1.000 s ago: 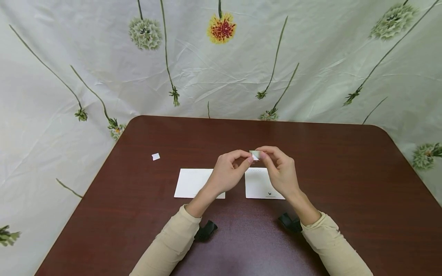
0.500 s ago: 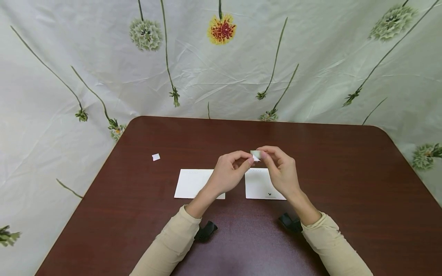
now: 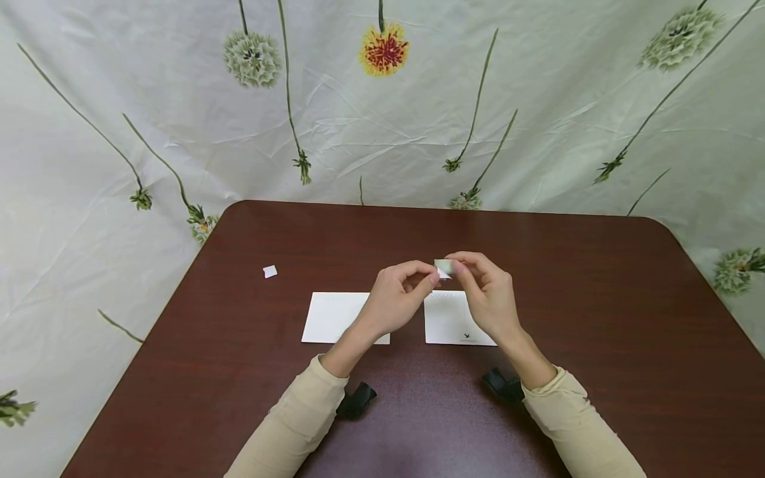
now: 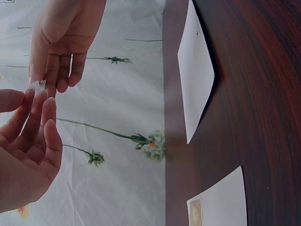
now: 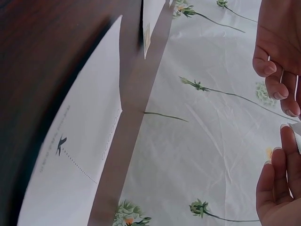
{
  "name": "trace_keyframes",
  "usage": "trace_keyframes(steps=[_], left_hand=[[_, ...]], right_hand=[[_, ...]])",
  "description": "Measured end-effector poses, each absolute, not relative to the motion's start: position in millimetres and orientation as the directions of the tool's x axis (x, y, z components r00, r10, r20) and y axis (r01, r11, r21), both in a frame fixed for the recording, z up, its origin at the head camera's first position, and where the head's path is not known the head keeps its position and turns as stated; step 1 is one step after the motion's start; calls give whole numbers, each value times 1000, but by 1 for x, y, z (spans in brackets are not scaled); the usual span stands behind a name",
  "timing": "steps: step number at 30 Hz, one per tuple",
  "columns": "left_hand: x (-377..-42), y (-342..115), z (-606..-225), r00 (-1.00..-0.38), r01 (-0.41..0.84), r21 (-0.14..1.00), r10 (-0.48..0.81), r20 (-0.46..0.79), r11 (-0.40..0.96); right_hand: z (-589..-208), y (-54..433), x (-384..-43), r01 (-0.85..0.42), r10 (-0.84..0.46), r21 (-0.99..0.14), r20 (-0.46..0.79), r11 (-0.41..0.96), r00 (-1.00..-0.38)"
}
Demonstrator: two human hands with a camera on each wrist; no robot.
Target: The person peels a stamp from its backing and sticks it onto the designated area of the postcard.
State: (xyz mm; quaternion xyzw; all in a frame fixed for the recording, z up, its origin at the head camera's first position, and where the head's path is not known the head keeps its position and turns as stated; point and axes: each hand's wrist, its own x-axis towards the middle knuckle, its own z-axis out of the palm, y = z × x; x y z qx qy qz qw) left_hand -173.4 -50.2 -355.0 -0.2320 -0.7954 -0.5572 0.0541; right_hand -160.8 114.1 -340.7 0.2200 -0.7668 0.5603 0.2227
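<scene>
My left hand point(image 3: 396, 297) and right hand point(image 3: 489, 295) meet above the table in the head view. Between their fingertips they pinch a small pale square, apparently a stamp point(image 3: 445, 265). A white corner, probably its backing paper point(image 3: 443, 274), hangs below it on the left-hand side. In the left wrist view only slivers of the white paper point(image 4: 35, 86) show between the fingers. Below the hands lie two white envelopes. My left forearm partly covers the left envelope point(image 3: 333, 317); the right envelope point(image 3: 454, 318) bears a small dark bird print.
A small white paper piece point(image 3: 270, 271) lies at the left on the dark brown table point(image 3: 568, 279). The left envelope carries a stamp point(image 4: 195, 213) in its corner. A flowered cloth point(image 3: 335, 99) hangs behind the table. Dark straps point(image 3: 356, 400) circle the wrists.
My right fingers have shifted slightly right with the small square. The white corner at its lower left now stands out more. The left hand stays nearly still.
</scene>
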Motion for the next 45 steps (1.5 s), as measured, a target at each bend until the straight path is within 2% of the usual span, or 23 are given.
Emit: trace_keyframes(steps=[17, 26, 36, 45], left_hand=[[-174, -50, -357, -881, 440, 859, 313, 356, 261], [-175, -51, -357, -879, 446, 853, 314, 360, 272], [-175, -51, -358, -886, 422, 866, 324, 332, 266], [-175, -51, -359, -887, 416, 870, 331, 323, 264]], right_hand=[[-342, 116, -163, -587, -83, -768, 588, 254, -805], [-342, 117, -163, -594, -69, -750, 603, 290, -795], [-339, 119, -164, -570, -52, -759, 586, 314, -809], [-340, 121, -166, -557, -44, -782, 569, 280, -821]])
